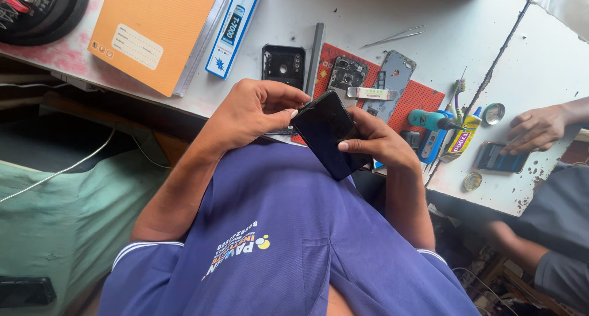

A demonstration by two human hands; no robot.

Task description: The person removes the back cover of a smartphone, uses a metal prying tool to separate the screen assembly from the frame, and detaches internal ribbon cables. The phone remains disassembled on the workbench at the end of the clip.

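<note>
Both of my hands hold a black smartphone [327, 135] in front of my chest, its dark screen facing up and tilted diagonally. My left hand [254, 110] pinches the phone's upper left corner with thumb and fingertips. My right hand [377, 141] cradles the phone from the right side, with the thumb resting on its edge. I wear a blue polo shirt [276, 230].
The white workbench [368, 15] holds an orange notebook [150, 34], a blue-and-white glue box [233, 27], a black phone frame [283, 64], a red mat [420, 98] with phone parts, tweezers [392, 37] and a glue tube [461, 138]. A co-worker's hand [537, 129] touches another phone [497, 158].
</note>
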